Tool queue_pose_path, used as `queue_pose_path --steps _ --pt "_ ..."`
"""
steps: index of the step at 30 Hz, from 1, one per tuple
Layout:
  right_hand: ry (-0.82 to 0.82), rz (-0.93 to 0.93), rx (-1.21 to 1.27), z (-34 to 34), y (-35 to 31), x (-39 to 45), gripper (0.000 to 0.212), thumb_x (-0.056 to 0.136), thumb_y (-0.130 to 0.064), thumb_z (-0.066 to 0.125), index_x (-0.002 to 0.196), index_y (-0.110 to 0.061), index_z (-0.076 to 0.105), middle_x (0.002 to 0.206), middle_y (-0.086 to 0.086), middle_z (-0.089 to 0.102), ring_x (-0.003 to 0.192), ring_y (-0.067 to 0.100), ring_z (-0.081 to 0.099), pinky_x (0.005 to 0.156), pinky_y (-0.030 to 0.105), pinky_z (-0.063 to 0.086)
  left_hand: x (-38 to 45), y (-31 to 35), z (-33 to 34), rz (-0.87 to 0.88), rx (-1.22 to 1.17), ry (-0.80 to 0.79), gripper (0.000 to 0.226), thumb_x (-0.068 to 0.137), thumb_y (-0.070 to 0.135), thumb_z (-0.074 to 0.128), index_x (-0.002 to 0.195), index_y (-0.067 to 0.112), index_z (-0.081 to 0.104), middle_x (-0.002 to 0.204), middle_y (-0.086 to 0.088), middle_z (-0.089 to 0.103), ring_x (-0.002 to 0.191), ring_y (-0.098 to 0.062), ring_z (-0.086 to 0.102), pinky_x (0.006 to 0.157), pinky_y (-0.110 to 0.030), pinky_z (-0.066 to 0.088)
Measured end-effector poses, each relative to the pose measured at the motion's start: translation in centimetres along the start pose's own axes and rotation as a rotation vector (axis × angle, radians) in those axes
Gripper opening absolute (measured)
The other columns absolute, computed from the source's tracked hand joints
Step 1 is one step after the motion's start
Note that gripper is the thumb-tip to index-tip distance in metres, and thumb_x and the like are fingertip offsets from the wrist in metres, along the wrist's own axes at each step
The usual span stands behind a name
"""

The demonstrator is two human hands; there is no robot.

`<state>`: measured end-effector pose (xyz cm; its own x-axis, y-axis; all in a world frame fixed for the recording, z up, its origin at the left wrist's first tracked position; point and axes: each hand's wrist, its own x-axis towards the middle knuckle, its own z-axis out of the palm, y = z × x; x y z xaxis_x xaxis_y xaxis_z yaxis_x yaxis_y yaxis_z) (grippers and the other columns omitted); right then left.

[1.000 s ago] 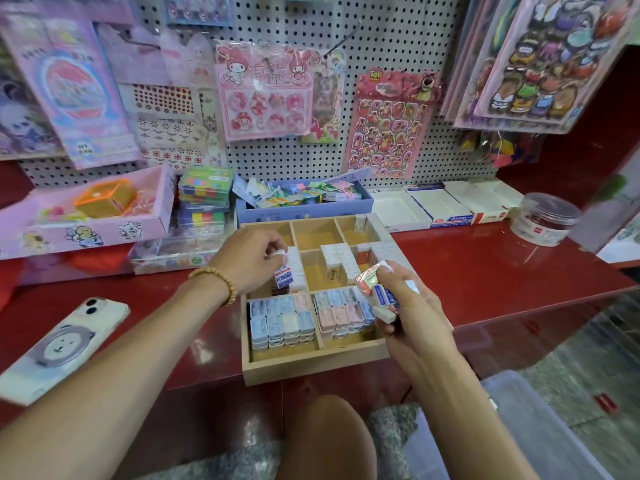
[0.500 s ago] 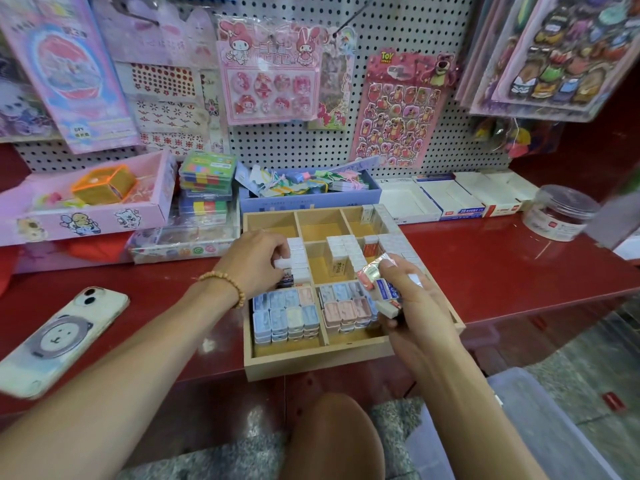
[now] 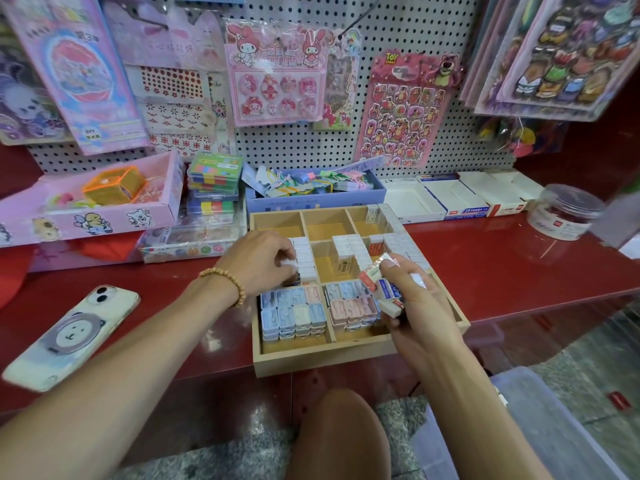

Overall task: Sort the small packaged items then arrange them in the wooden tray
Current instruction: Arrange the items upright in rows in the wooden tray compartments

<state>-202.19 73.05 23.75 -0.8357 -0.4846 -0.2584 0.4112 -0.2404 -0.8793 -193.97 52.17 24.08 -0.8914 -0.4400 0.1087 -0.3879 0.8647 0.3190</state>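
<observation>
A wooden tray (image 3: 322, 361) with several compartments sits on the red counter. Its front compartments hold rows of pastel blue erasers (image 3: 292, 313) and pink erasers (image 3: 351, 308). White packaged erasers (image 3: 305, 258) stand in a column in the middle left compartment, and more of them (image 3: 349, 251) fill the middle one. My left hand (image 3: 258, 261) pinches a white packaged eraser (image 3: 289, 264) at that column. My right hand (image 3: 415, 306) grips a handful of small packaged erasers (image 3: 384, 289) over the tray's right front.
A phone (image 3: 72, 336) lies on the counter at the left. Behind the tray stand a blue box of clips (image 3: 315, 195), white cartons (image 3: 453, 199), a pink box (image 3: 104, 202) and a clear jar (image 3: 564, 211). A pegboard with sticker packs rises behind. A plastic bin (image 3: 540, 424) sits lower right.
My left hand has lowered its white eraser from above the tray down into the column in the middle left compartment. My right hand has kept its handful and barely moved.
</observation>
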Motion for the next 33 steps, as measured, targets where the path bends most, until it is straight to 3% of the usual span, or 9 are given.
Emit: queue_pose_path --steps 2,4,10,14,17,20,23,27,33 --pt "0.000 -0.012 0.006 0.1 0.0 0.0 0.011 0.091 -0.014 0.068 0.101 -0.012 0.065 0.084 0.007 0.069 0.048 0.007 0.057 0.035 0.016 0.036 -0.5 1.5 -0.5 0.029 -0.072 0.123 0.017 0.092 0.033 0.061 0.094 0.020 0.072 0.094 0.005 0.068 0.085 -0.013 0.061 0.081 -0.032 0.052" --pt "-0.018 -0.022 -0.011 0.3 0.0 0.1 0.012 0.092 -0.016 0.068 0.103 -0.012 0.064 0.079 0.006 0.066 0.047 0.007 0.055 0.036 0.016 0.036 -1.0 3.9 -0.8 0.043 -0.395 0.143 0.018 0.092 0.033 0.063 0.090 0.019 0.074 0.087 0.007 0.071 0.082 -0.010 0.065 0.077 -0.029 0.055" --pt "-0.028 -0.047 0.020 -0.5 0.2 0.6 0.014 0.090 -0.021 0.069 0.103 -0.017 0.071 0.080 0.005 0.071 0.072 0.021 0.056 0.064 0.027 0.040 -0.4 7.6 1.0 -0.011 -0.927 -0.153 0.010 0.083 0.012 0.075 0.093 0.010 0.073 0.084 -0.006 0.074 0.082 -0.021 0.073 0.080 -0.037 0.059" --pt "-0.069 -0.062 0.019 -1.8 -0.6 0.9 0.026 0.090 -0.012 0.065 0.115 -0.003 0.069 0.087 0.016 0.073 0.070 0.024 0.063 0.057 0.030 0.049 0.3 8.3 1.0 -0.086 -1.120 -0.222 0.007 0.085 0.001 0.069 0.089 0.006 0.070 0.076 -0.007 0.072 0.072 -0.018 0.071 0.070 -0.028 0.060" --pt "-0.035 -0.087 0.014 -2.8 -0.7 1.6 0.022 0.091 -0.004 0.064 0.110 0.003 0.070 0.100 0.027 0.072 0.084 0.029 0.068 0.072 0.036 0.057 0.9 8.7 1.0 -0.117 -1.175 -0.268 0.008 0.086 0.001 0.067 0.089 0.008 0.069 0.079 -0.008 0.073 0.070 -0.017 0.072 0.065 -0.024 0.060" --pt "0.017 -0.128 -0.111 -3.5 -0.7 2.1 0.010 0.091 -0.008 0.066 0.092 -0.011 0.076 0.089 0.023 0.071 0.081 0.030 0.060 0.075 0.043 0.045 1.7 9.1 1.1 -0.138 -1.183 -0.296 0.010 0.087 0.002 0.067 0.095 0.006 0.067 0.087 -0.013 0.073 0.077 -0.022 0.072 0.065 -0.025 0.059" --pt "0.023 -0.128 -0.133 -4.2 -0.9 2.6 0.025 0.092 -0.007 0.066 0.075 -0.022 0.077 0.081 0.015 0.069 0.079 0.030 0.057 0.076 0.045 0.041 2.5 9.6 1.1 -0.169 -1.188 -0.324 0.012 0.088 0.002 0.066 0.099 0.005 0.065 0.090 -0.014 0.072 0.078 -0.023 0.072 0.061 -0.023 0.059" --pt "-0.004 -0.091 -0.078 -4.7 -1.3 3.2 0.016 0.090 -0.010 0.068 0.083 -0.019 0.079 0.086 0.017 0.067 0.085 0.032 0.051 0.071 0.040 0.039 3.5 10.2 1.4 -0.113 -1.194 -0.414 0.011 0.089 0.000 0.063 0.100 0.003 0.064 0.096 -0.017 0.069 0.089 -0.032 0.072 0.067 -0.025 0.060" --pt "0.003 -0.138 -0.154 -5.1 -1.4 4.0 0.019 0.079 -0.037 0.081 0.085 -0.020 0.078 0.087 0.017 0.069 0.080 0.030 0.058 0.076 0.048 0.043 4.9 10.4 1.7 -0.004 -0.987 -0.291 0.018 0.082 0.000 0.073 0.098 0.005 0.070 0.082 -0.006 0.066 0.070 -0.017 0.068 0.069 -0.030 0.059"
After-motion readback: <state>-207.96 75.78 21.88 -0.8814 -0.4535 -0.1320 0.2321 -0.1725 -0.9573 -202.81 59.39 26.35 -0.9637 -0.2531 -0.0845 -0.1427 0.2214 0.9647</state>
